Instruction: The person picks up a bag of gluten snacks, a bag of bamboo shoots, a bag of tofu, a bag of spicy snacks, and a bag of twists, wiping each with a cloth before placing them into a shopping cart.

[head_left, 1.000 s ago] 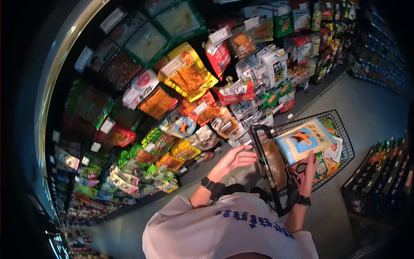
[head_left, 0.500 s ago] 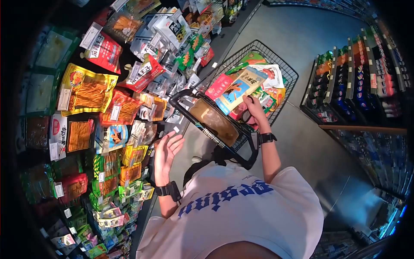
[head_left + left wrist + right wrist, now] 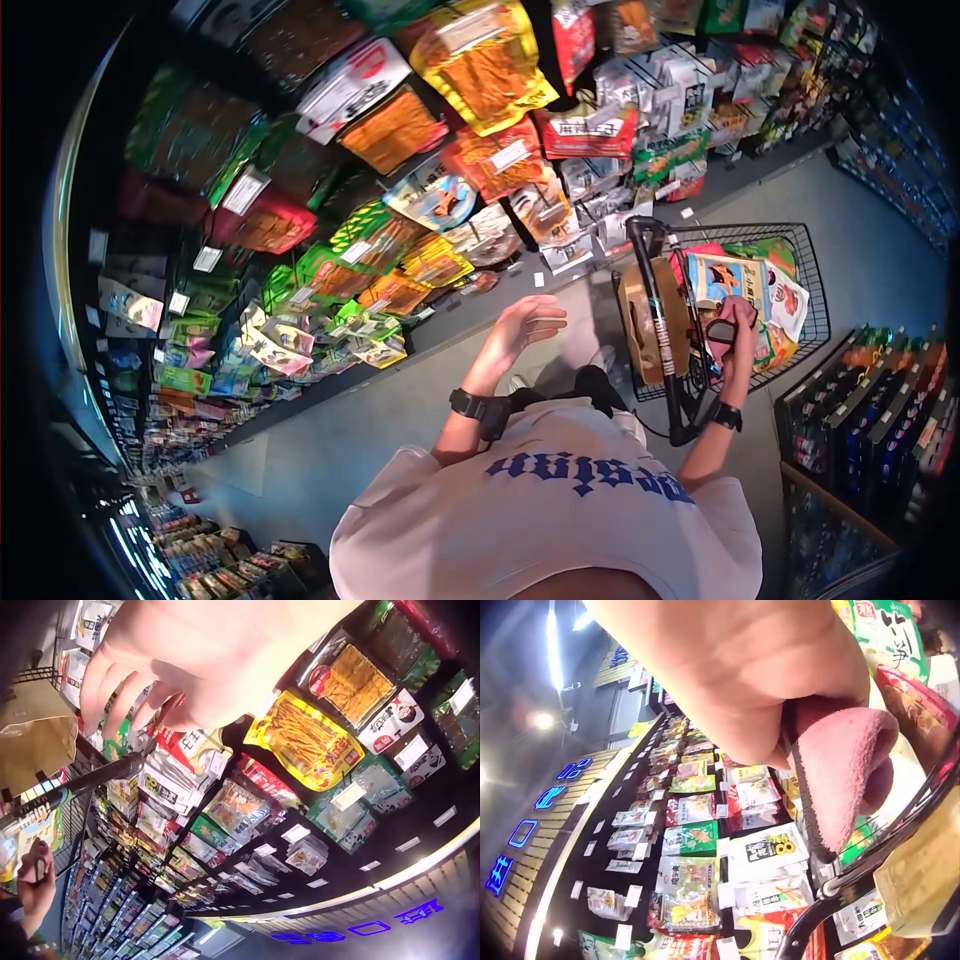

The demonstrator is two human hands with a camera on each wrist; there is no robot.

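Note:
My left hand (image 3: 528,325) is held out in the air with fingers extended and nothing in them, between the snack display and the cart. In the left wrist view, its fingers overlap the hanging packets. My right hand (image 3: 742,335) is over the shopping cart (image 3: 822,300), its fingers curled around a pink fuzzy band with a dark edge (image 3: 847,761); its exact kind I cannot tell. Beneath that hand lies a blue-and-cream snack packet (image 3: 712,275), among other bags. A white packet (image 3: 788,302) lies beside it. The black cart handle (image 3: 657,300) crosses nearer my body.
A brown paper bag (image 3: 643,325) sits in the cart's rear section. Hanging snack packets, including a yellow one (image 3: 485,70), line the rack on the left and ahead. A drinks shelf (image 3: 870,410) with bottles stands right of the cart. Grey floor (image 3: 740,470) runs between.
The blue-and-cream packet now lies lower among the bags, with my right hand above it. My left hand stays raised. The head view swung right, then back left.

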